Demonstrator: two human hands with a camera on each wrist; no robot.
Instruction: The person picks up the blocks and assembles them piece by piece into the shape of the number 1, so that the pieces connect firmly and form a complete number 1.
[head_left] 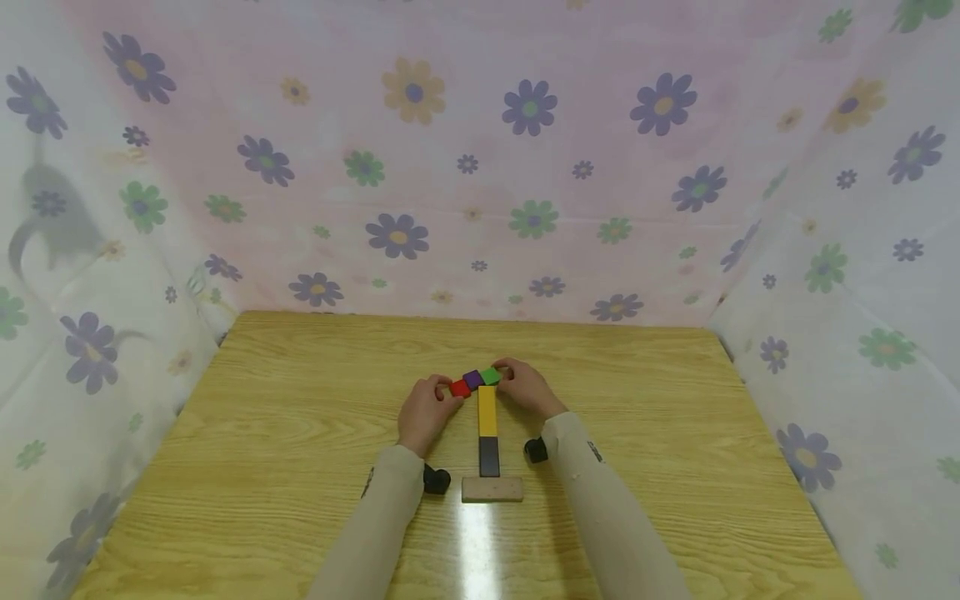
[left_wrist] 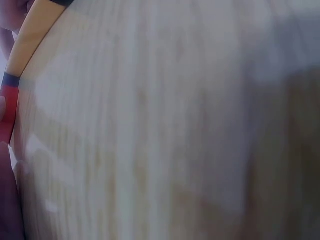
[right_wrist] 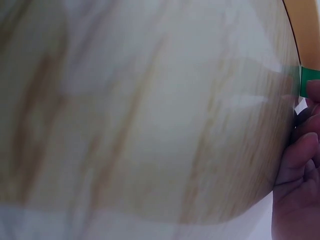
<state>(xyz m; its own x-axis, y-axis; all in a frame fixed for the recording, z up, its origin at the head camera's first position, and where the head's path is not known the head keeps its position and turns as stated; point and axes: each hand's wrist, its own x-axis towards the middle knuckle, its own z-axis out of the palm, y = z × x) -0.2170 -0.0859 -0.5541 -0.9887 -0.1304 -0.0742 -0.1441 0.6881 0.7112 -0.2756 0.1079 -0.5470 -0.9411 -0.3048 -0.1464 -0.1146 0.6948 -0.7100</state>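
Three small blocks, a red block (head_left: 460, 389), a purple block (head_left: 472, 380) and a green block (head_left: 491, 377), make a slanted row, the green end farther back. My left hand (head_left: 426, 414) holds the red block between thumb and fingers at the row's left end. At the other end my right hand (head_left: 527, 387) holds the green block, also seen at the right edge of the right wrist view. A long yellow block (head_left: 487, 410) extends from the row toward me. Below it lie a black block (head_left: 489, 457) and a crosswise plain wooden block (head_left: 492, 489).
The wood-grain table (head_left: 300, 467) carries the blocks. Flower-patterned cloth (head_left: 480, 208) closes it off at the back and both sides. Dark wrist cameras, a left one (head_left: 437, 479) and a right one (head_left: 536, 450), sit beside the lower blocks.
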